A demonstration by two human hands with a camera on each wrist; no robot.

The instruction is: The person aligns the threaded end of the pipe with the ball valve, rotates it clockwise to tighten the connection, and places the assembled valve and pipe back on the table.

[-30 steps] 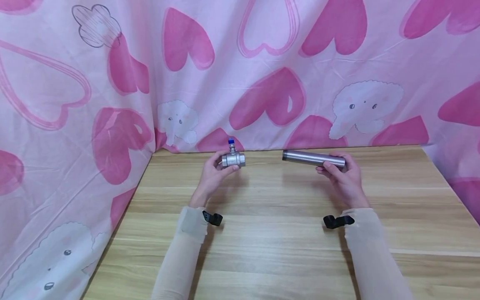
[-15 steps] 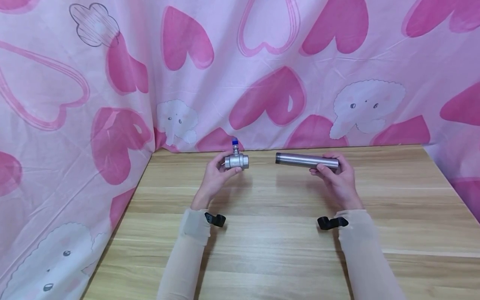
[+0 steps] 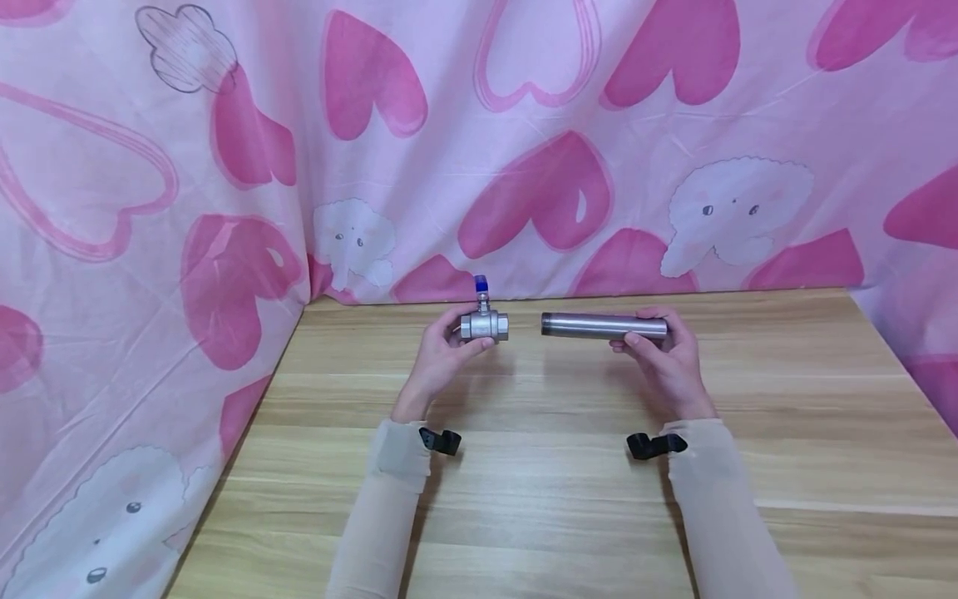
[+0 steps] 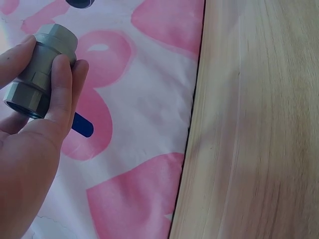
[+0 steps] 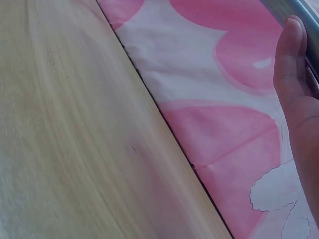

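My left hand [image 3: 441,358] grips a silver ball valve [image 3: 485,327] between thumb and fingers, its blue-tipped handle [image 3: 481,284] pointing up and away. In the left wrist view the valve body [image 4: 44,67] shows hexagonal ends, with the blue handle tip [image 4: 82,125] beyond the fingers. To the right, my right hand [image 3: 669,358] holds a metal pipe [image 3: 599,325] near its right end. The pipe lies nearly level, its dark threaded left end [image 3: 548,324] facing the valve across a short gap. Only part of the pipe [image 5: 299,22] shows in the right wrist view.
Both hands are raised over a wooden table [image 3: 539,499], near its far edge. Behind and to the left hangs a pink curtain [image 3: 419,191] with hearts and white cartoon animals. A black wrist camera mount [image 3: 441,441] sits on each sleeve.
The valve has moved right and slightly nearer, and the pipe left, so the gap between them has narrowed. The pipe has also turned closer to level. Both hands keep their hold.
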